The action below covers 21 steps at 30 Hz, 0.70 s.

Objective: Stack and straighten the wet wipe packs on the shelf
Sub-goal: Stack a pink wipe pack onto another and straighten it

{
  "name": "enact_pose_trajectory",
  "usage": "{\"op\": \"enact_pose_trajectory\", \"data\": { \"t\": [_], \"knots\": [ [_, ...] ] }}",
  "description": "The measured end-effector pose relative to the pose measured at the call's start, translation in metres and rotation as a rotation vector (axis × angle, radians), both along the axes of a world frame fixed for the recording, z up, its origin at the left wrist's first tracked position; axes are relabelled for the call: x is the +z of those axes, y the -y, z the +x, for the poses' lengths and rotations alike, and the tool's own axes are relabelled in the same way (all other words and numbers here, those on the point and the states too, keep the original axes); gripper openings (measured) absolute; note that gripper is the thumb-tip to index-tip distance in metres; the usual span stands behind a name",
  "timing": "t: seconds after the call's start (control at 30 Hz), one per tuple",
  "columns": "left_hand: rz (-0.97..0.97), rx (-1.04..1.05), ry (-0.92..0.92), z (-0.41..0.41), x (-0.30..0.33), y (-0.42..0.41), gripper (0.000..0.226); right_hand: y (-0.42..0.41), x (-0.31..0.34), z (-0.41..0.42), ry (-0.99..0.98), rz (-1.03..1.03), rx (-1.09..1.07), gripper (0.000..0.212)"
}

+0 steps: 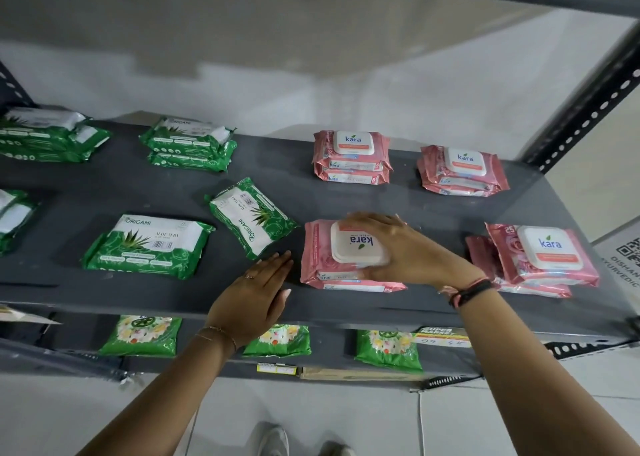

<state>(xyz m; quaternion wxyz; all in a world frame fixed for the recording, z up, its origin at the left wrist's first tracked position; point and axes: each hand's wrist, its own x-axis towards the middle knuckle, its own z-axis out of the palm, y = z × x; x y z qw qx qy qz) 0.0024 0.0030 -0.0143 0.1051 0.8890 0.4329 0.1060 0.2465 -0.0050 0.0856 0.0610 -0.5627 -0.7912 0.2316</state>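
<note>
Pink Kara wet wipe packs and green Origami packs lie on a dark grey shelf (104,185). My right hand (405,247) rests over the white lid of the top pack of a front pink stack (318,251), fingers curled round it. My left hand (256,292) lies flat on the shelf just left of that stack, fingers together, holding nothing. A single green pack (252,216) lies skewed beside it, and another green pack (149,246) sits flat further left. Two pink stacks (351,157) (462,171) stand at the back, and one uneven pink stack (547,258) at the front right.
Green stacks sit at the back left (45,136) and back middle (190,145), with more green packs at the left edge (14,216). A perforated upright (588,109) bounds the right side. The lower shelf holds green floral packets (143,336) and price tags (443,337).
</note>
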Motion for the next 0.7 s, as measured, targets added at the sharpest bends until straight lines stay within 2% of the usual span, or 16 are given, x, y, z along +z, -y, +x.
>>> {"op": "enact_pose_trajectory", "data": {
  "t": [0.1,0.2,0.33,0.4,0.47,0.53,0.57,0.63,0.7],
  "knots": [
    [-0.006,0.004,0.005,0.000,0.001,0.000,0.069,0.000,0.000,0.003,0.017,-0.020,0.006,0.079],
    [-0.010,0.011,0.006,0.000,0.001,0.001,0.069,0.005,0.002,0.001,0.030,-0.004,0.032,0.068],
    [-0.011,0.008,0.012,0.001,0.002,0.001,0.070,0.013,0.004,-0.010,0.232,0.126,-0.106,0.065],
    [-0.014,0.013,0.018,0.001,0.003,0.001,0.069,0.016,0.007,-0.015,0.294,0.116,-0.214,0.063],
    [-0.016,0.009,0.014,0.000,0.004,0.001,0.066,0.016,0.010,-0.018,0.343,0.133,-0.260,0.050],
    [-0.013,-0.003,0.006,-0.001,0.004,0.002,0.064,0.015,0.015,-0.014,0.451,0.156,-0.208,0.034],
    [-0.013,-0.008,0.005,-0.001,0.004,0.002,0.064,0.013,0.019,-0.010,0.470,0.154,-0.168,0.039],
    [-0.013,-0.006,0.013,0.000,0.005,0.001,0.060,0.008,0.024,-0.002,0.525,0.133,-0.037,0.071],
    [-0.014,0.004,0.022,0.001,0.005,0.001,0.052,0.002,0.024,0.000,0.544,0.101,0.077,0.087]
  ]
}}
